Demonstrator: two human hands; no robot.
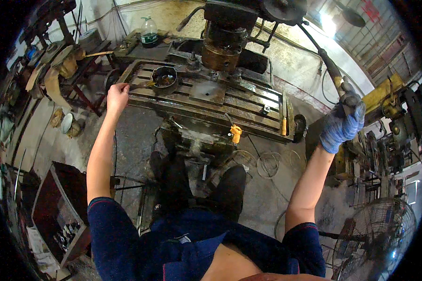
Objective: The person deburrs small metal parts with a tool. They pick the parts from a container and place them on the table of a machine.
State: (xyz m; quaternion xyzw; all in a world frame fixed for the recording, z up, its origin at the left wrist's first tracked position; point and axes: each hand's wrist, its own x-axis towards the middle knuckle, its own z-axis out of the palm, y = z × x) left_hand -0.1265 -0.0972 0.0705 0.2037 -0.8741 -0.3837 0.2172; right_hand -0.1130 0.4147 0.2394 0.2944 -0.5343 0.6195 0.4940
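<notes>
My bare left hand [118, 96] is closed at the left end of the machine table. Its fingers pinch the thin dark handle of what looks like a brush [150, 83], its yellowish end against a dark round pot [166, 82]. The pot stands on the slotted machine table [183, 95] with dark contents. My right hand [343, 122], in a blue-grey glove, is raised at the right and wrapped round the end of a long feed lever [330, 65]. Under the machine's spindle head [222, 54] lies a flat metal plate [207, 92]; the tool tip is hard to make out.
A bottle with green liquid [148, 35] stands behind the table. An orange-handled tool [236, 133] hangs at its front edge, above a coiled cable [268, 165] on the floor. A caged fan [377, 234] stands lower right, an open cabinet [61, 210] lower left.
</notes>
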